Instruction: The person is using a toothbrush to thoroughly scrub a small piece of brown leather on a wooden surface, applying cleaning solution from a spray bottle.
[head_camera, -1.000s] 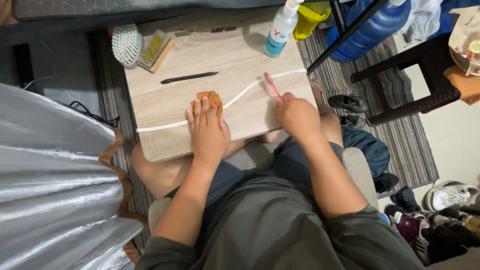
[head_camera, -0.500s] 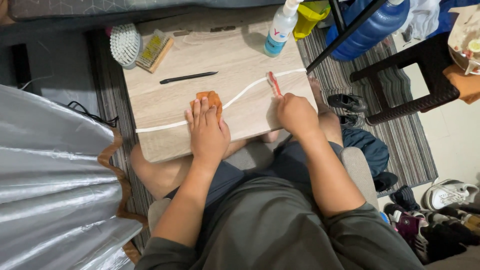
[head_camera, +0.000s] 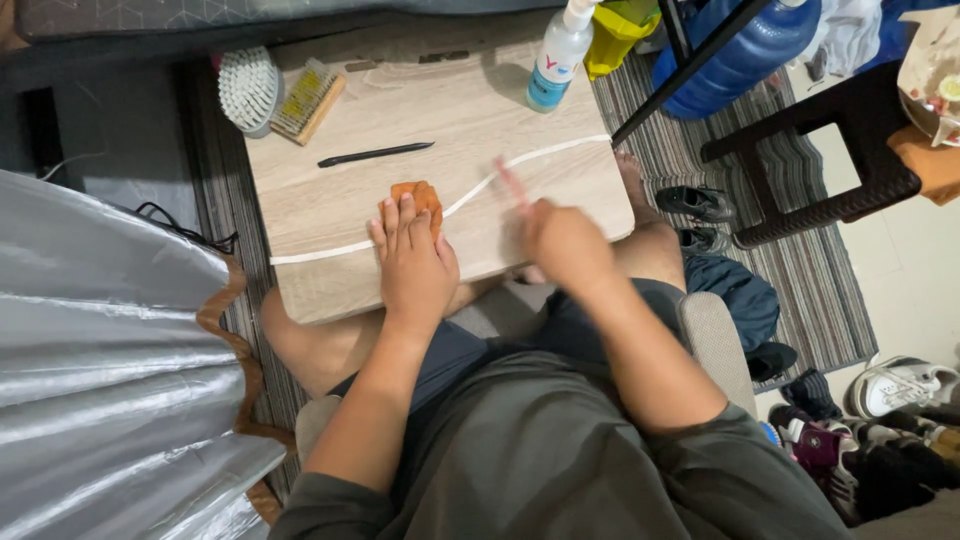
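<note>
On the far left a silvery sheet (head_camera: 90, 370) lies beside the low wooden board (head_camera: 560, 190) that rests over the person's lap. At the board's back edge sit a round white brush (head_camera: 248, 90) and, touching it, a small wooden brush (head_camera: 308, 98); a thin black pen (head_camera: 375, 154) lies just in front of them.

The left hand (head_camera: 412, 262) lies flat, fingers together, pressing down on a small orange-brown pad (head_camera: 420, 195) that rests on the board right against a white cord (head_camera: 320, 252). The cord runs across the board from left edge to right.

The right hand (head_camera: 562, 240) is blurred; it seems loosely curled with something thin and pink sticking out towards the cord, but I cannot tell how firmly it grips or whether it touches the cord.

To do this well, I judge that the left palm should keep even pressure so the pad does not slide, and the right hand should move along the cord in short, steady strokes.

Further right stand a white spray bottle (head_camera: 560, 55), a blue water jug (head_camera: 745, 50) and a dark chair (head_camera: 830, 160) on the striped rug (head_camera: 800, 280).
</note>
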